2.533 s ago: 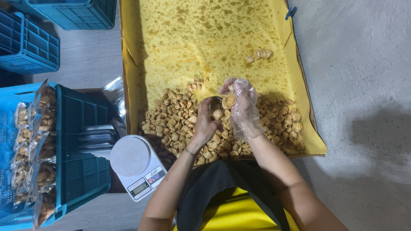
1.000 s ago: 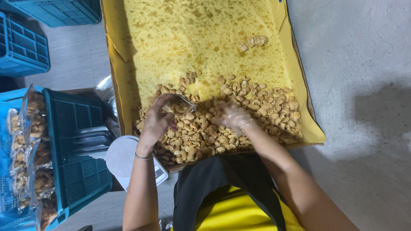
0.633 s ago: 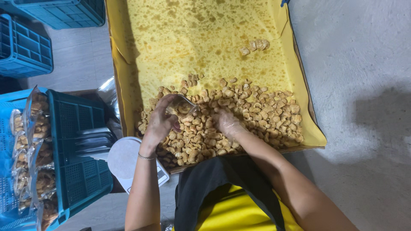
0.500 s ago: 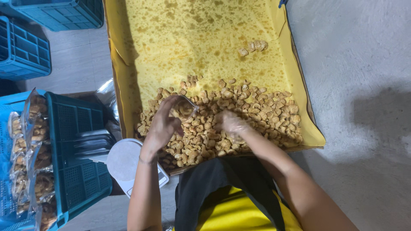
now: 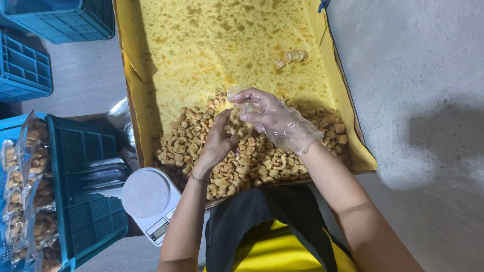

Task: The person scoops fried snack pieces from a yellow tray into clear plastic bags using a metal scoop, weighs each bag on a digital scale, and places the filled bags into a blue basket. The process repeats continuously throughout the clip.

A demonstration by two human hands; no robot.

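Yellow paper lined the big tray [image 5: 151,100], and its far half was mostly bare, with lots of room. The fried snack pieces [image 5: 252,161] were piled at the near edge. The right hand [image 5: 272,118], in a thin clear glove, curled its fingers around a small clump of pieces above the pile. The bare left hand [image 5: 219,141] was cupped right beside it; I could not tell what it held. A white scale [image 5: 148,196] sat just left, partly cut off by the arm.
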